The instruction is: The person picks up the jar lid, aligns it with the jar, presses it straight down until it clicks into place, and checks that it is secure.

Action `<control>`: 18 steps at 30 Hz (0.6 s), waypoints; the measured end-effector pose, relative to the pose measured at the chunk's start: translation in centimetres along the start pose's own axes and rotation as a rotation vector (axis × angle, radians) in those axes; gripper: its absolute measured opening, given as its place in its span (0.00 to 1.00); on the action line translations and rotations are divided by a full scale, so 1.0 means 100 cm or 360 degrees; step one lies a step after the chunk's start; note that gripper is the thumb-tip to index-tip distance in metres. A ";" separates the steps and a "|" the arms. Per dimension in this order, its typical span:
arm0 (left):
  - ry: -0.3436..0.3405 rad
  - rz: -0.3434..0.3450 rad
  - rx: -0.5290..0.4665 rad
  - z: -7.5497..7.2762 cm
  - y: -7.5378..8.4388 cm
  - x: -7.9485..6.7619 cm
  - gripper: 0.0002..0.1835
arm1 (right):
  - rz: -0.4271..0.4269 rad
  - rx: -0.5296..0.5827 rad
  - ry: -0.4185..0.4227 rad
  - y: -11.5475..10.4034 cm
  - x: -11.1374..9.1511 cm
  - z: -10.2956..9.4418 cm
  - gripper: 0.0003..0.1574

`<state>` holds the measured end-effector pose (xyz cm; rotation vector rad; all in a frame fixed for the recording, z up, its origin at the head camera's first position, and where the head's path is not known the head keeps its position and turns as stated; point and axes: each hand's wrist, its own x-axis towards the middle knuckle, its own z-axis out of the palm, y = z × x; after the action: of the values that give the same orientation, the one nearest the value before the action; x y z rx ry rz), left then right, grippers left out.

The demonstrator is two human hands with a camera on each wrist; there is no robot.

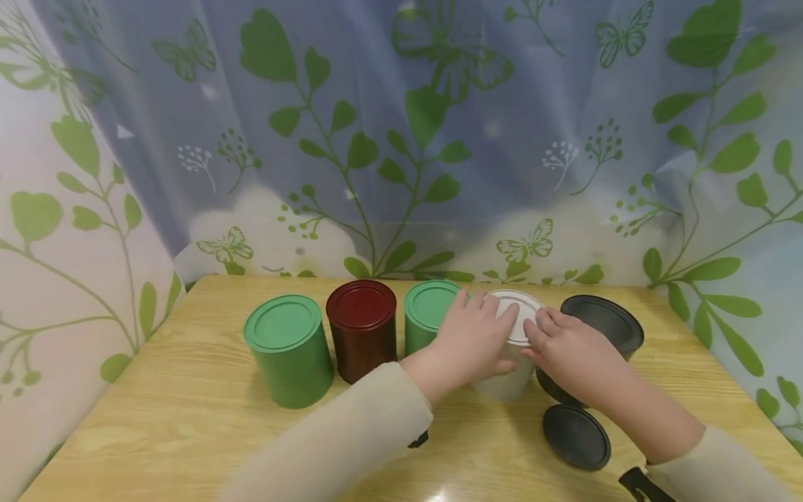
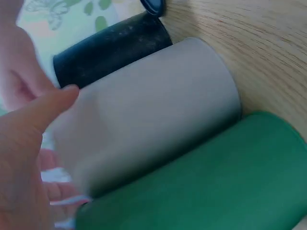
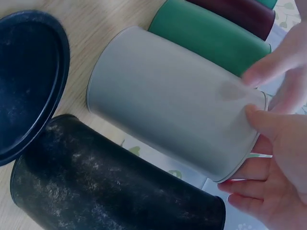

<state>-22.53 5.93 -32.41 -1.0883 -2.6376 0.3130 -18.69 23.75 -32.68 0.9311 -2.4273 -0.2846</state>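
Note:
A white can (image 1: 505,380) stands upright under both hands, its white lid (image 1: 519,314) on top. My left hand (image 1: 470,338) rests on the lid's left side, fingers fairly straight, thumb low beside the can. My right hand (image 1: 567,345) pinches the lid's right edge, fingers bent at the rim and thumb against the can's side (image 3: 168,96). Just right of it stands a black can (image 1: 605,324), partly hidden by the right hand. A round black lid (image 1: 576,437) lies on the table in front of that can. Left of the white can, close to my left hand, is a green can (image 1: 433,307).
A dark red can (image 1: 362,331) and another green can (image 1: 291,355), both lidded, stand farther left along the row. They share a light wooden table (image 1: 157,418). Behind the table's back edge hangs a leaf-patterned curtain (image 1: 351,90).

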 end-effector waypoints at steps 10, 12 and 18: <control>-0.0162 0.0108 -0.0040 0.008 0.003 0.022 0.45 | -0.0066 -0.0157 -0.0108 -0.001 0.002 -0.004 0.29; -0.0145 0.0125 -0.0030 0.007 0.002 0.023 0.44 | -0.0049 -0.0134 -0.0139 -0.001 0.003 -0.004 0.30; -0.0182 0.0139 -0.0002 0.007 0.003 0.024 0.44 | 0.0260 0.0217 -0.0564 0.000 0.005 -0.008 0.39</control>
<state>-24.17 7.79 -32.79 -1.2230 -2.6938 0.4035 -18.51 23.41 -31.83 0.7849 -2.8611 -0.2435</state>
